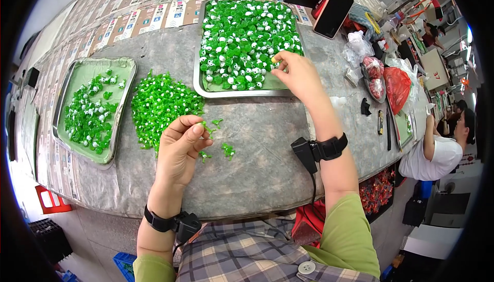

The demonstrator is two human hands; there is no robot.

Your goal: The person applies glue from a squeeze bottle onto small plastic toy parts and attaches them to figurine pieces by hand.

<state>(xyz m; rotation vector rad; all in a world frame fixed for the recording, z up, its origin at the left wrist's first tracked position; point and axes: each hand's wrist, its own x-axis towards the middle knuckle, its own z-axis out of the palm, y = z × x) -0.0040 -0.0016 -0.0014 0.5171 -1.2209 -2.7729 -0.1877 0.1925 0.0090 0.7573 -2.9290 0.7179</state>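
Grey surface [257,179], left to right: shallow metal tray [82,76] of green-and-white plastic pieces; heap of small green plastic pieces [162,107]; left hand [176,150], grip pinching one small green plastic piece [207,127]; fuller metal tray [247,94]; right hand [299,77] over it, grip closure indeterminable; black-screened phone [333,14]; red plastic bag [398,90]. Behind: printed cardboard [180,11].

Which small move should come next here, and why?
Probably the right hand should pinch one of the green and white plastic pieces in the larger metal tray: it reaches over them, though whether it holds any is unclear, and the left hand holds a small green plastic piece.
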